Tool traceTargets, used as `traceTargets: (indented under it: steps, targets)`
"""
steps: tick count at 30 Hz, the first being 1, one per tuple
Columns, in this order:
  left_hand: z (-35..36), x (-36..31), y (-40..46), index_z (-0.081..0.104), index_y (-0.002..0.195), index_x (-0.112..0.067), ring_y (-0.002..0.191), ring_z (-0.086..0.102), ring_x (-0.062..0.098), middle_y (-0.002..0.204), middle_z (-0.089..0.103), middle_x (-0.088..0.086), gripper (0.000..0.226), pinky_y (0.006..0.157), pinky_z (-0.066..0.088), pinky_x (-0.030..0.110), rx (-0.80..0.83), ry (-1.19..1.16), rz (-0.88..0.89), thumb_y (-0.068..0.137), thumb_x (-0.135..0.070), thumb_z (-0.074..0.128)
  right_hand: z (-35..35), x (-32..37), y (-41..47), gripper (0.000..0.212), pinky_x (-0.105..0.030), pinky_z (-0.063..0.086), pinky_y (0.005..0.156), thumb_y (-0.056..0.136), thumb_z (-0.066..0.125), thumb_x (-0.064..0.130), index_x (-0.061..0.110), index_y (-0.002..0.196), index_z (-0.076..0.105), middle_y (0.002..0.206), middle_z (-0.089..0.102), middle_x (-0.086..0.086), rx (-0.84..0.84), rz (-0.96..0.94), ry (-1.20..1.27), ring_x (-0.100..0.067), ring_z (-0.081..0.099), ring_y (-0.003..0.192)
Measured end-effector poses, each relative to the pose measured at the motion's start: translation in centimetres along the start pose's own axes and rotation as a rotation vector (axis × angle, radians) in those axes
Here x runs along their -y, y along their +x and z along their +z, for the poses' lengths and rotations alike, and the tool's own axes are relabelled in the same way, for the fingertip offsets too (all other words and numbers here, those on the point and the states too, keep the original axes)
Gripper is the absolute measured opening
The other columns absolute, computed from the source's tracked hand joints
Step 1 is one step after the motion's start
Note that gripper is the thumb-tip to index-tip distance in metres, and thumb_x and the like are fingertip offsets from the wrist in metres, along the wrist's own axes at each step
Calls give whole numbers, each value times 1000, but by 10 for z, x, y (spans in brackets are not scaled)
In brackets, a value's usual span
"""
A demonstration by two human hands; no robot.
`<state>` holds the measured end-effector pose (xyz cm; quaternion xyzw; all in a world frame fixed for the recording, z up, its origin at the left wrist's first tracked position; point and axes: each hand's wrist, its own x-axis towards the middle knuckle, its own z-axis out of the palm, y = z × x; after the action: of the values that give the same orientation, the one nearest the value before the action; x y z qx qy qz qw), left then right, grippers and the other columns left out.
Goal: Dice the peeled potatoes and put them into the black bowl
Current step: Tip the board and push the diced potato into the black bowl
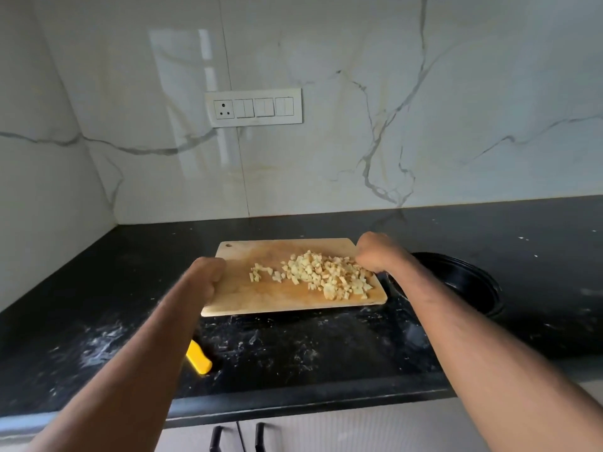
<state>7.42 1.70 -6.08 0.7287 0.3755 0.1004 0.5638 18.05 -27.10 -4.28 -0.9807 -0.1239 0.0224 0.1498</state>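
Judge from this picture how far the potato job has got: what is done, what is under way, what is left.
Done: diced potato lies heaped on the cutting board. Under way: the left hand and right hand grip the board's ends. Left: moving the pieces into the black bowl beside it.

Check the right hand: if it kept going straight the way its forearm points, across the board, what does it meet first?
Likely the diced potato pile: the right hand already sits at its right edge on the cutting board. Depth is unclear.
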Motion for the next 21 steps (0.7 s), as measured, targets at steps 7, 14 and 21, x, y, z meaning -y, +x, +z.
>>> traceTargets:
  steps: [7, 14, 21]
  targets:
    - [-9, 3, 8, 56, 112, 1, 68, 62, 26, 89, 61, 15, 29, 40, 49, 34, -67, -127, -39, 104, -27, 55, -50, -75, -17, 42, -42, 52, 98, 74, 54, 9, 22, 109, 73, 119, 71, -1, -309, 46, 203, -27, 64, 113]
    - [-31, -15, 19, 59, 110, 0, 65, 64, 26, 89, 65, 14, 27, 52, 59, 37, -108, -263, -15, 102, -25, 59, -57, -140, -51, 26, -31, 48, 93, 81, 75, 1, 12, 105, 76, 120, 71, -9, -125, 205, 140, -30, 64, 111]
    - [-51, -43, 13, 61, 105, -3, 72, 65, 26, 96, 67, 13, 22, 72, 59, 42, -121, -250, 68, 102, -24, 58, -23, -68, -69, 38, -32, 57, 85, 77, 59, -4, 26, 92, 76, 106, 75, 2, -234, 28, 184, -20, 69, 98]
